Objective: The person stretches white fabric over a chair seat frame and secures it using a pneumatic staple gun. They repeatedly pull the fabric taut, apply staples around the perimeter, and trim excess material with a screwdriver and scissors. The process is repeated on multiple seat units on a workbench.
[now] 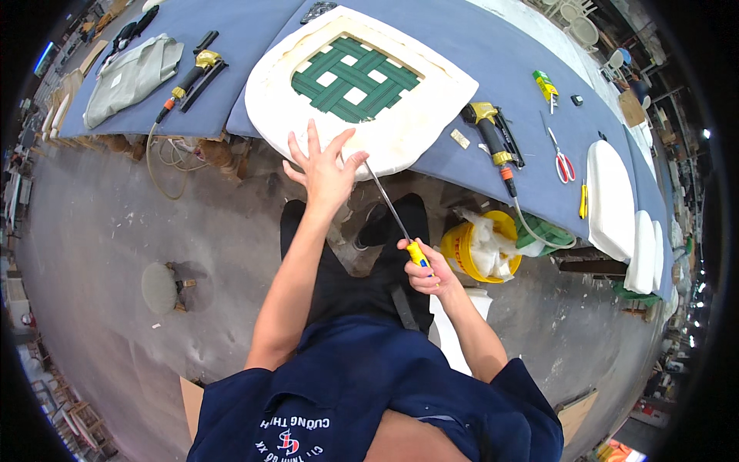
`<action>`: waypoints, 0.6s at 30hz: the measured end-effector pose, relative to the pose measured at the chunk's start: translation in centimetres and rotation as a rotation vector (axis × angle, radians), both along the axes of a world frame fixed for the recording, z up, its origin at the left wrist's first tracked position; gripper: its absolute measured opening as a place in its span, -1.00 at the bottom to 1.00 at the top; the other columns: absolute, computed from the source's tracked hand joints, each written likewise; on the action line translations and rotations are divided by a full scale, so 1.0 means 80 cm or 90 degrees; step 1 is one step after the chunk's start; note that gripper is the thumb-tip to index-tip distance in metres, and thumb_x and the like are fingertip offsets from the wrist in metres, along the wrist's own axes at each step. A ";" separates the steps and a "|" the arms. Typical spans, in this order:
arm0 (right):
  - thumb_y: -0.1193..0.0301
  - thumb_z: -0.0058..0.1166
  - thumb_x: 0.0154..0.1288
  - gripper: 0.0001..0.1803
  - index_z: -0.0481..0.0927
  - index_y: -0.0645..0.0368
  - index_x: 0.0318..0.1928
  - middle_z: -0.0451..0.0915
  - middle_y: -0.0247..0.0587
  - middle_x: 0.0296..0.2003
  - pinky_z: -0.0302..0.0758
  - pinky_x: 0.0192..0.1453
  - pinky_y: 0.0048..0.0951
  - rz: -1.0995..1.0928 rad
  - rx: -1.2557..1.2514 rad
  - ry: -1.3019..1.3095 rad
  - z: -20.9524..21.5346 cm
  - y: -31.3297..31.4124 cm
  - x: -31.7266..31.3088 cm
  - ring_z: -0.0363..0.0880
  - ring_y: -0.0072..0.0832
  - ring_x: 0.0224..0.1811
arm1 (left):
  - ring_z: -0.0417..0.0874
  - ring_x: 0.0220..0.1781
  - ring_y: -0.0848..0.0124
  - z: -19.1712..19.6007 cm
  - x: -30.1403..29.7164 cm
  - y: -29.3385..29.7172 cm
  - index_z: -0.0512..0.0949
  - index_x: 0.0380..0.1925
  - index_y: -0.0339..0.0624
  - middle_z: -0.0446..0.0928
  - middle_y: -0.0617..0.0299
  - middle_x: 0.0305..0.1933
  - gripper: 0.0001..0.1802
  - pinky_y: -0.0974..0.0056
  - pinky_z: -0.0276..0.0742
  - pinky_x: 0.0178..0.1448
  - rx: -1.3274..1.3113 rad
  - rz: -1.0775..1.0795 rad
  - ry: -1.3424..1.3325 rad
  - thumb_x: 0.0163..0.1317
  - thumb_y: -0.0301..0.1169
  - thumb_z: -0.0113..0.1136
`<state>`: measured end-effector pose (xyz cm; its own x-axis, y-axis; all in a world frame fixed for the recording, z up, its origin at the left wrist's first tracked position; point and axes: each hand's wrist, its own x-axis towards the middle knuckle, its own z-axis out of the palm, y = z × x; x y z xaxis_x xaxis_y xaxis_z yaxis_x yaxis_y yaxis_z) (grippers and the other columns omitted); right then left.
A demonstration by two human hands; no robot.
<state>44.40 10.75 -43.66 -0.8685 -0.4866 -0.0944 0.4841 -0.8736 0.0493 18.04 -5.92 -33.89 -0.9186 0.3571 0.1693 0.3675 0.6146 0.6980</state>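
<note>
A seat cushion [269,100] in white covering lies underside up at the near edge of the blue table. Green woven webbing [350,77] fills the opening in its middle. My left hand [327,173] rests on the cushion's near edge with its fingers spread. In my right hand [431,271] is a screwdriver [391,205] with a yellow and blue handle. Its long metal shaft points up and away, and the tip meets the cushion's near rim beside my left thumb. The exact contact at the tip is too small to make out.
Staple guns lie left [196,75] and right [493,131] of the cushion, each on an air hose. Grey fabric [135,81] is at far left. Scissors [564,165], a yellow cutter [583,202] and white pads [610,202] lie at right. Below stands a yellow bucket [456,245]; a stool [160,288] stands left.
</note>
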 end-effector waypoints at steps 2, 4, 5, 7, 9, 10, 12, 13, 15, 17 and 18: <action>-0.10 -0.32 0.86 -0.43 0.35 -0.08 0.57 0.29 -0.39 -0.56 0.14 -0.78 -0.60 0.011 0.122 0.013 0.019 0.002 -0.007 0.22 -0.69 -0.75 | -0.46 0.90 -0.13 0.016 -0.014 -0.014 0.84 0.19 0.43 0.22 -0.01 0.80 -0.57 -0.69 -0.56 0.65 0.032 -0.047 -0.091 0.43 0.19 0.38; -0.04 -0.21 0.85 -0.42 0.36 -0.12 0.65 0.40 -0.37 -0.52 0.15 -0.69 -0.65 0.021 0.346 0.041 0.079 0.005 -0.014 0.27 -0.68 -0.71 | -0.08 0.88 -0.01 0.043 -0.031 -0.046 0.84 0.01 0.11 0.51 0.03 0.63 -0.76 -0.41 -0.33 0.79 0.261 -0.141 -0.179 0.54 -0.11 0.35; 0.01 -0.14 0.83 -0.44 0.41 -0.12 0.64 0.48 -0.32 -0.49 0.23 -0.64 -0.60 0.025 0.537 0.055 0.113 0.006 -0.015 0.34 -0.63 -0.69 | 0.07 0.85 0.04 0.038 -0.044 -0.066 0.83 -0.06 0.00 0.57 0.05 0.58 -0.81 -0.27 -0.21 0.83 0.428 -0.181 -0.162 0.57 -0.22 0.34; 0.13 0.02 0.79 -0.47 0.50 -0.10 0.62 0.63 -0.22 -0.44 0.39 -0.55 -0.50 0.012 0.926 0.078 0.172 0.017 -0.010 0.49 -0.51 -0.64 | 0.19 0.81 0.10 0.045 -0.043 -0.102 0.78 -0.09 -0.11 0.58 -0.01 0.55 -0.85 -0.10 0.04 0.81 0.549 -0.122 -0.147 0.54 -0.43 0.24; 0.27 0.19 0.65 -0.51 0.63 -0.08 0.50 0.74 -0.07 -0.36 0.55 -0.32 -0.28 -0.130 1.389 0.223 0.198 0.022 -0.005 0.69 -0.26 -0.44 | 0.09 0.85 -0.04 0.059 -0.031 -0.133 0.78 0.08 -0.05 0.46 -0.09 0.65 -0.70 -0.16 0.00 0.82 0.176 -0.251 0.009 0.42 -0.46 0.22; 0.33 0.27 0.58 -0.52 0.69 -0.07 0.45 0.78 -0.01 -0.33 0.63 -0.20 -0.15 -0.196 1.583 0.265 0.206 0.025 -0.007 0.79 -0.11 -0.32 | 0.01 0.87 -0.11 0.065 -0.014 -0.130 0.76 0.18 0.04 0.34 -0.12 0.72 -0.59 -0.20 -0.05 0.82 0.073 -0.241 0.022 0.36 -0.44 0.22; 0.30 0.27 0.59 -0.51 0.68 -0.18 0.46 0.69 -0.08 -0.42 0.59 -0.28 -0.10 -0.154 1.726 0.312 0.224 0.036 -0.015 0.70 -0.07 -0.42 | -0.25 0.88 -0.30 0.052 0.004 -0.108 0.69 0.41 0.25 0.00 -0.21 0.85 -0.43 -0.43 -0.29 0.80 -0.006 -0.211 0.026 0.37 -0.26 0.28; 0.29 0.27 0.59 -0.51 0.68 -0.21 0.46 0.65 -0.11 -0.46 0.58 -0.31 -0.08 -0.144 1.782 0.341 0.229 0.041 -0.020 0.68 -0.09 -0.45 | -0.29 0.89 -0.30 0.041 0.006 -0.093 0.67 0.43 0.25 -0.03 -0.21 0.86 -0.43 -0.48 -0.31 0.78 0.009 -0.172 0.037 0.40 -0.21 0.30; 0.25 0.27 0.59 -0.49 0.65 -0.30 0.49 0.59 -0.14 -0.47 0.57 -0.37 -0.06 -0.091 1.858 0.374 0.242 0.046 -0.022 0.65 -0.11 -0.48 | -0.35 0.89 -0.30 0.021 0.009 -0.062 0.62 0.48 0.26 -0.10 -0.20 0.88 -0.41 -0.57 -0.35 0.75 0.039 -0.102 0.057 0.45 -0.11 0.33; 0.24 0.26 0.59 -0.47 0.62 -0.33 0.51 0.59 -0.14 -0.45 0.58 -0.37 -0.05 -0.011 1.912 0.384 0.261 0.049 -0.026 0.66 -0.10 -0.48 | -0.47 0.88 -0.33 0.007 0.003 -0.039 0.59 0.52 0.28 -0.13 -0.22 0.88 -0.38 -0.62 -0.38 0.72 0.040 -0.053 0.035 0.50 0.02 0.33; 0.23 0.26 0.59 -0.42 0.57 -0.36 0.55 0.60 -0.16 -0.44 0.60 -0.37 -0.03 0.037 1.930 0.390 0.270 0.051 -0.026 0.67 -0.10 -0.47 | -0.48 0.88 -0.32 0.003 0.002 -0.026 0.59 0.52 0.30 -0.13 -0.22 0.88 -0.39 -0.56 -0.38 0.74 0.023 -0.029 0.024 0.50 0.02 0.33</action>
